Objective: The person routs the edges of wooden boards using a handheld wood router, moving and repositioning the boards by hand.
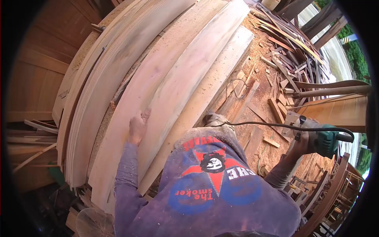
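Observation:
My left hand (137, 127) rests on a long pale plank (152, 73), close to its edge with the neighbouring lighter plank (193, 63). Its fingers look loosely apart on the wood, and part of them is hard to make out. Off to the right, my right hand (303, 139) is closed around the handle of a teal corded power tool (327, 143), held away from the planks. The tool has a pale metal part and a black knob; its exact kind is unclear. A dark cord (272, 125) runs from it across to my torso.
A narrower board (211, 85) lies alongside the planks, and a stack of curved boards (106, 87) stands to the left. Sawdust (260, 85) and offcuts (278, 104) cover the ground at right. Wooden panels (39, 75) line the far left.

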Motion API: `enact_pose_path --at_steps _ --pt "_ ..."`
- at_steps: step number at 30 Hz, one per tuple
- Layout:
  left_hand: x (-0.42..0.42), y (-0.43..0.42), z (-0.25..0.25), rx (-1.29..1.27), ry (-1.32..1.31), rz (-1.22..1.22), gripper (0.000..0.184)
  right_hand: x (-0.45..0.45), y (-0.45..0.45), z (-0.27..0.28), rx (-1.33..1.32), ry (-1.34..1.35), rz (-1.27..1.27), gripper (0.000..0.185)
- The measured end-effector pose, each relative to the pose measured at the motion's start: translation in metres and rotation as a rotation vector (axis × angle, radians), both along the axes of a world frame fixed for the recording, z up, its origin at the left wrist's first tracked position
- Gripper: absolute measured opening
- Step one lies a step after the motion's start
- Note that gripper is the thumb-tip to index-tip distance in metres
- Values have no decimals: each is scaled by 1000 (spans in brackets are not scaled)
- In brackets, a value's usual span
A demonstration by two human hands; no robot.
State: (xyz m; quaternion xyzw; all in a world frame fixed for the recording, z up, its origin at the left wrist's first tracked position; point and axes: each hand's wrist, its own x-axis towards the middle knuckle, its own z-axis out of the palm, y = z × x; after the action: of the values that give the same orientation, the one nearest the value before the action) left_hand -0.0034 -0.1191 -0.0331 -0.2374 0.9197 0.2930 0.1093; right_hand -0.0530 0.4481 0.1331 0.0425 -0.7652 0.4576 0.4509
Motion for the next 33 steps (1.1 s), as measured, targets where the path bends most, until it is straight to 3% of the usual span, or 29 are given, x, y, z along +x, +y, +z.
enact_pose_path --at_steps 1,3,6,8,13,16,19,21,22,24,27,28,31,33 --pt "2 3 0 3 0 -24 76 2 -1 -1 19 17 18 48" --pt "11 13 -2 241 39 31 80 -1 1 0 63 51 71 46" --pt "26 27 -34 283 39 -26 80 -10 -15 7 39 33 86 47" --pt "28 37 -40 274 52 -24 79 -15 -20 2 -67 -30 31 49" --pt "26 40 -49 259 79 1 77 -47 -25 3 0 46 150 38" --pt "26 43 -49 144 46 -14 71 -62 -37 5 -46 23 250 34" --pt "28 59 -39 12 142 -32 61 -73 -29 -5 -53 42 175 33" --pt "27 86 -16 -257 354 -172 76 -78 -26 -3 112 18 160 36" --pt "23 95 -19 -261 342 -161 76 -82 -23 -8 109 9 173 36" --pt "5 111 -36 -94 190 -175 106 -91 -16 -20 13 -34 253 39" --pt "-16 146 -63 -257 156 -278 120 -105 -17 -22 -62 -76 198 36" --pt "-22 160 -56 -249 156 -304 122 -109 -17 -19 -72 -84 168 34" --pt "-32 202 -53 -229 138 -408 116 -121 -21 -10 -71 -176 414 29" --pt "-42 211 -85 -281 226 -443 110 -126 -16 -17 -57 -300 495 32"
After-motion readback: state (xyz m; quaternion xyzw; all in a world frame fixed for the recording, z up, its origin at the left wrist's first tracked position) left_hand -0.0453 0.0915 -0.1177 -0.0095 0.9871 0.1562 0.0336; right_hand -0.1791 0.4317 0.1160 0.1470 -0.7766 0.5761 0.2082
